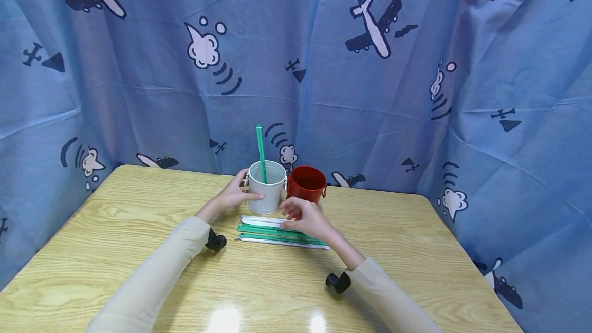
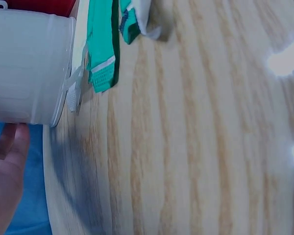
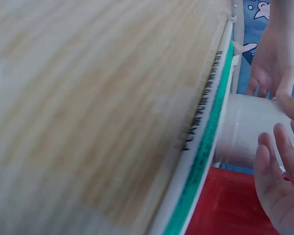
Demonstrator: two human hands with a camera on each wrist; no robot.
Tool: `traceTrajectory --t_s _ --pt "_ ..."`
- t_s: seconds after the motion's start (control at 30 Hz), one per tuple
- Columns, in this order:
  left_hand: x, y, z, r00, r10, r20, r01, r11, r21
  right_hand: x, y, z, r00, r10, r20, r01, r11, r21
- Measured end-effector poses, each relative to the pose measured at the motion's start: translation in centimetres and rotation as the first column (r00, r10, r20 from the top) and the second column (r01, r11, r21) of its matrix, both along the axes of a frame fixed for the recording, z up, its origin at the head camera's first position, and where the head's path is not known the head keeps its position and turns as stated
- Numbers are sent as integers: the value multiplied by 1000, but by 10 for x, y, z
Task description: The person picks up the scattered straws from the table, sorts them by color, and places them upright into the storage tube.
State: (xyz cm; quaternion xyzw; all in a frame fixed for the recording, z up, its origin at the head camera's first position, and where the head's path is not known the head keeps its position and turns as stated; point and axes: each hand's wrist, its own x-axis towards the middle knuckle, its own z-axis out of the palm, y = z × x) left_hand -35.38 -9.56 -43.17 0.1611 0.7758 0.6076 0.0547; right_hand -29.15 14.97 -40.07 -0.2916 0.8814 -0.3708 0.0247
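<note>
My left hand (image 1: 233, 194) holds the white bucket (image 1: 272, 200) from its left side, with the thumb across its front. One long, thin green wrapped stick (image 1: 261, 145) stands in that bucket, leaning slightly left. Beside it is a red bucket (image 1: 307, 179), partly behind my right hand (image 1: 309, 217). The right hand hovers over the row of wrapped sticks with its fingers loosely bent and nothing seen in its grasp. Those sticks lie side by side: a white one (image 1: 259, 221), green ones (image 1: 259, 229) and another white one (image 1: 277, 243) nearest me.
Under everything lies a wood-grain table (image 1: 240, 281). A blue curtain (image 1: 277, 55) printed with planes hangs behind its back edge and along the sides. Both buckets stand near that back edge. Black wrist-worn devices (image 1: 216, 241) sit at each sleeve.
</note>
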Motion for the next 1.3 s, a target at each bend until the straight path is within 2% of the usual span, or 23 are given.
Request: traceTrajectory --t_s 0.2,0.33,0.53,0.67,0.8,1.1,1.3 --pt "1 0 -1 1000 12 5 -12 1000 5 -1 5 -10 995 49 88 -55 996 68" --pt "0 -1 -3 1000 16 3 -16 1000 5 -1 5 -13 991 71 118 -87 986 145" --pt "2 -3 -4 1000 18 7 -18 1000 12 0 4 -18 984 82 156 -113 973 200" --pt "8 -4 -3 1000 27 12 -27 1000 -7 1 3 -22 984 86 158 -120 968 219" --pt "9 -4 -5 1000 28 3 -28 1000 -4 3 1 -23 985 77 153 -113 962 249" --pt "1 -2 -6 1000 11 -11 -11 1000 21 4 1 -16 994 56 98 -86 937 338" --pt "-1 2 -2 1000 17 -5 -17 1000 20 1 4 -17 997 65 49 -78 933 350"
